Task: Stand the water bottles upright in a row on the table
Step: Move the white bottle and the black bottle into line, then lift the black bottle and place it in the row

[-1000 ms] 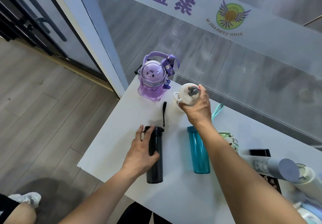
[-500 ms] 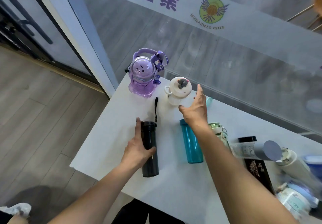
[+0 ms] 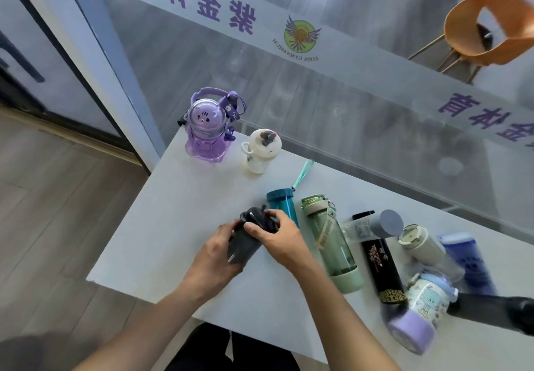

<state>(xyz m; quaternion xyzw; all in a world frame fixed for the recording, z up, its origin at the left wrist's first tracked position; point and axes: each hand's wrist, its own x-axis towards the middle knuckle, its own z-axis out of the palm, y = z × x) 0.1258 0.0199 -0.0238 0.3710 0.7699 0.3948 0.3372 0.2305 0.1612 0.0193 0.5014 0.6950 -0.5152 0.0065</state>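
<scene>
Both hands are gripping the slim black cylindrical bottle (image 3: 248,236) above the white table's (image 3: 161,226) near-left part; the left hand (image 3: 215,250) is wrapping its lower body, the right hand (image 3: 277,233) is closing fingers round the cap end, apparently tipping it upright; two bottles, a purple astronaut-shaped one (image 3: 205,131) and a small white one (image 3: 261,151), are already standing at the far edge, likely starting the row.

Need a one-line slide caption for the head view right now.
Both hands, left hand and right hand, grip the dark bottle; purple bottle and white bottle stand upright.
</scene>
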